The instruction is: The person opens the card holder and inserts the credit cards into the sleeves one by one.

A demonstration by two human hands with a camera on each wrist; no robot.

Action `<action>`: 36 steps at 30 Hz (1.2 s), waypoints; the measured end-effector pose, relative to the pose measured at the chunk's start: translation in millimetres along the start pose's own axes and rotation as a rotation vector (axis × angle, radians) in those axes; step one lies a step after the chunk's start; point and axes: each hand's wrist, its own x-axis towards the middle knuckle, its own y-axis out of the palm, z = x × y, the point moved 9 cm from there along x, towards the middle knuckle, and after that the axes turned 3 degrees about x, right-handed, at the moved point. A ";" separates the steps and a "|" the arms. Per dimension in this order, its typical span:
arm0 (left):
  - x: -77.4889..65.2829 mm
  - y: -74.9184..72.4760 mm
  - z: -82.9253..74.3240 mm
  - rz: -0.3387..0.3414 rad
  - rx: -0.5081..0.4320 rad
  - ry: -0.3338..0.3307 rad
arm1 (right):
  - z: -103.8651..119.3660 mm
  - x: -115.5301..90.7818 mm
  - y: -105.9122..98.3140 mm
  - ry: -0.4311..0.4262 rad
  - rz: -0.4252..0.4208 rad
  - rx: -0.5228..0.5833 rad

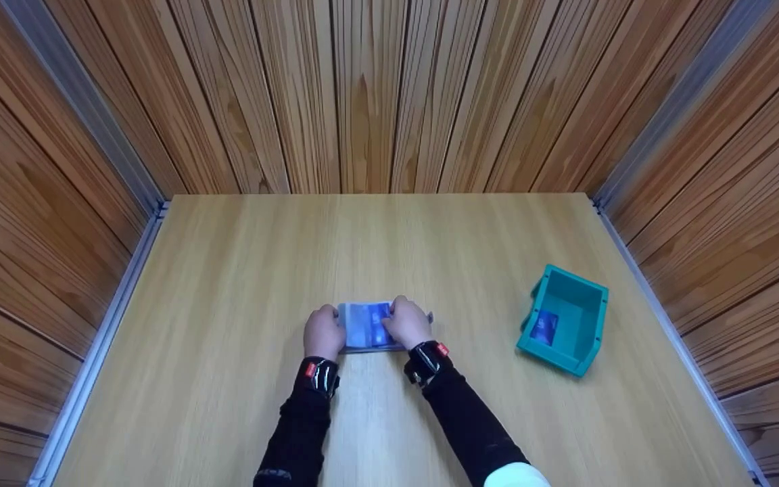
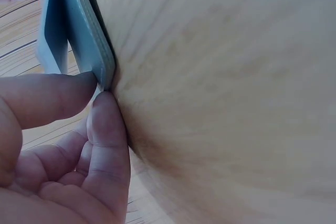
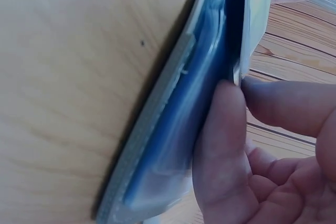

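A blue wallet-like card holder (image 1: 364,323) with clear plastic sleeves (image 3: 181,140) lies partly opened on the table, between both hands. My left hand (image 1: 324,333) is at its left end. In the left wrist view, thumb and forefinger pinch a corner of the grey-blue cover (image 2: 89,30) near the tabletop. At the other end, my right hand (image 1: 408,323) pinches the edge of an upper leaf (image 3: 253,19) between thumb and finger, and that leaf stands apart from the sleeves below. Part of the holder's right side is hidden behind the right hand.
To the right stands a teal plastic bin (image 1: 552,360), turned at an angle, with a dark blue and purple card (image 1: 544,328) inside. Wood-plank walls (image 1: 362,101) and metal rails (image 1: 102,345) bound the light wooden table (image 1: 227,270).
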 end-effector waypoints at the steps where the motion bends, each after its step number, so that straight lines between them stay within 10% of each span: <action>1: -0.2 -0.4 -0.5 -0.004 0.002 0.006 | 0.7 -0.3 0.0 -0.002 -0.003 -0.010; 36: 1.6 2.7 1.7 0.023 0.014 -0.017 | 34.2 0.3 22.2 -0.121 0.048 -0.115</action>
